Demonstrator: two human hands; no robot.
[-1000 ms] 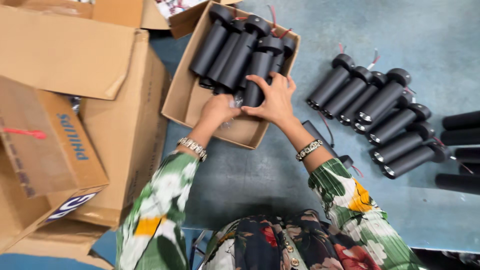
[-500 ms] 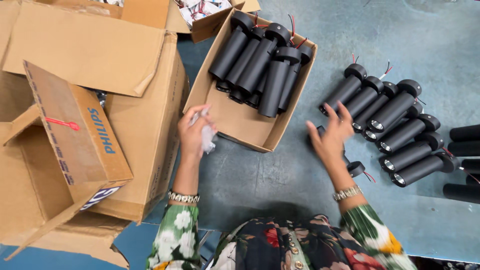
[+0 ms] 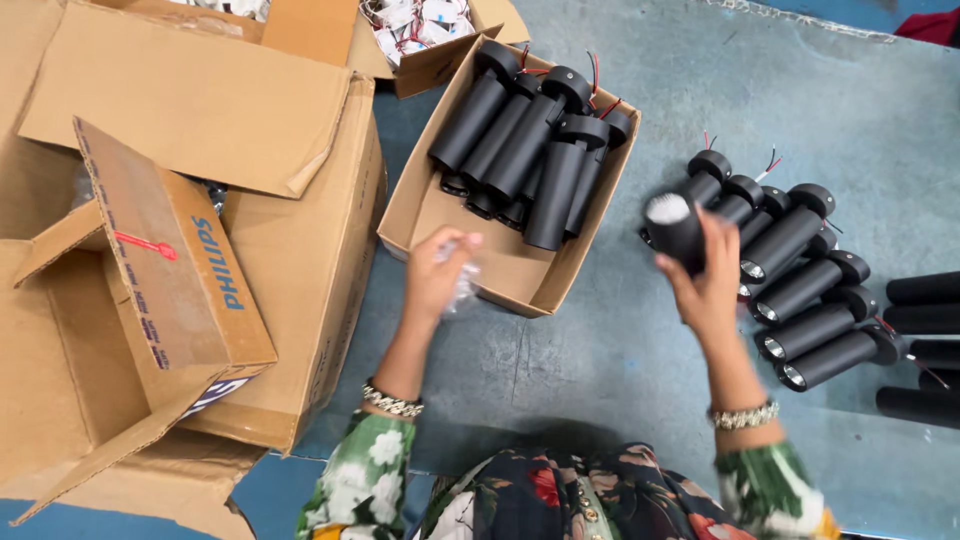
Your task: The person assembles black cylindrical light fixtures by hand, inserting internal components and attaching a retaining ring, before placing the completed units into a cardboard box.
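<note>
**R hand on black cylinder, L hand on clear wrap, by the open tray box**

I take the shallow cardboard box (image 3: 425,215) in the middle as my landmark. Inside it, toward its far end, I see a batch of black cylinder fittings (image 3: 525,140) lying side by side, w/ red and black wires at their tops. My left hand (image 3: 438,275) is at the box's near edge, fingers closed on a small crumpled piece of clear plastic wrap (image 3: 463,290). My right hand (image 3: 708,280) is to the right of the box, wrapped round one black cylinder (image 3: 675,228), held up w/ its pale end facing the camera. Further right of the box, a row of the same black fittings (image 3: 800,290) lies on the grey-blue table (image 3: 860,110), just beyond the held one. Left of the box sit big brown cartons (image 3: 200,220), flaps open. Behind the box, another open carton (image 3: 440,60) holds small white parts; can't tell what they are
</note>
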